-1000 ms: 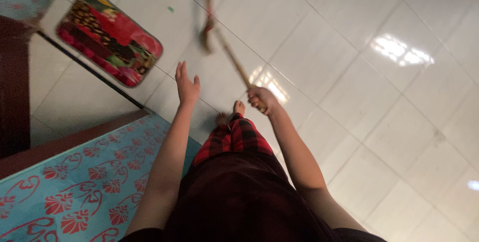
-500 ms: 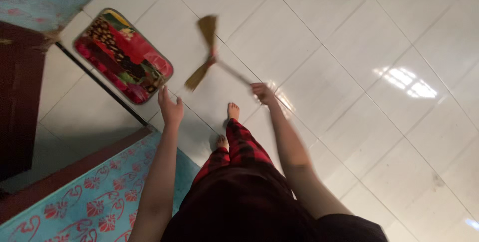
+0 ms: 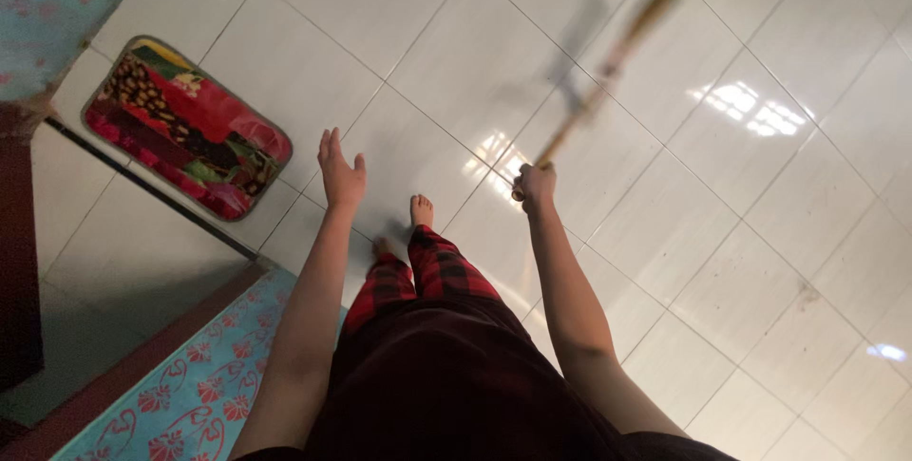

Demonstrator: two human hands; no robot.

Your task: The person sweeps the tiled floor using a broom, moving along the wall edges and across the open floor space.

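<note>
My right hand (image 3: 535, 185) grips the end of a thin wooden broom (image 3: 608, 67), which slants up and to the right over the white floor tiles and is blurred by motion. Its brush end is near the top right. My left hand (image 3: 338, 172) is held out with fingers spread, holding nothing, above the tiles beside a colourful doormat (image 3: 185, 127). My bare feet (image 3: 418, 211) and red-and-black checked trousers show between my arms.
A bed or mattress with a turquoise cover with red flowers (image 3: 190, 390) lies at lower left beside a dark wooden frame (image 3: 19, 262). A dark door track (image 3: 152, 190) runs next to the mat. Glossy white tiles (image 3: 741, 252) extend to the right.
The broom has swung from in front of my left side, near the mat, across to the upper right. My left hand stayed open and rose slightly. The view shifted a little.
</note>
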